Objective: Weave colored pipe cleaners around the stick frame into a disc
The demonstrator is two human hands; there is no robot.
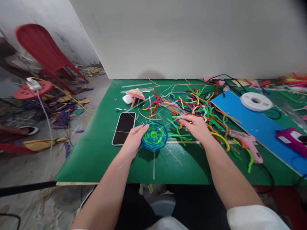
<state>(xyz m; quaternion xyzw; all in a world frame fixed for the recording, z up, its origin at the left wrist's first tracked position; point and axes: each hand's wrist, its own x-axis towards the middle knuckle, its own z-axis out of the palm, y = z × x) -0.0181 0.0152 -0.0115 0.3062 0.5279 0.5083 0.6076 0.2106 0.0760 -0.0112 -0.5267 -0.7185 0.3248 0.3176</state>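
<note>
Between the thumb and fingers of my left hand point(136, 138) is a round web-like disc point(154, 136), wound in blue and green pipe cleaner over thin, pale spokes that stick out past its rim. My right hand point(195, 126) is closed in a pinch on a short green pipe cleaner point(176, 117), a little right of the disc and above it. More green pipe cleaners point(178, 137) lie just below that hand. Left of the disc, a phone point(124, 129) with a dark screen rests on the green table point(96, 153).
A heap of coloured pipe cleaners point(196, 103) spreads behind my right hand. Farther right lie a pink glue gun point(249, 143), a blue board point(242, 115), a white spool point(256, 101) and a magenta device point(291, 140). A small pipe-cleaner umbrella point(135, 94) lies at the back left.
</note>
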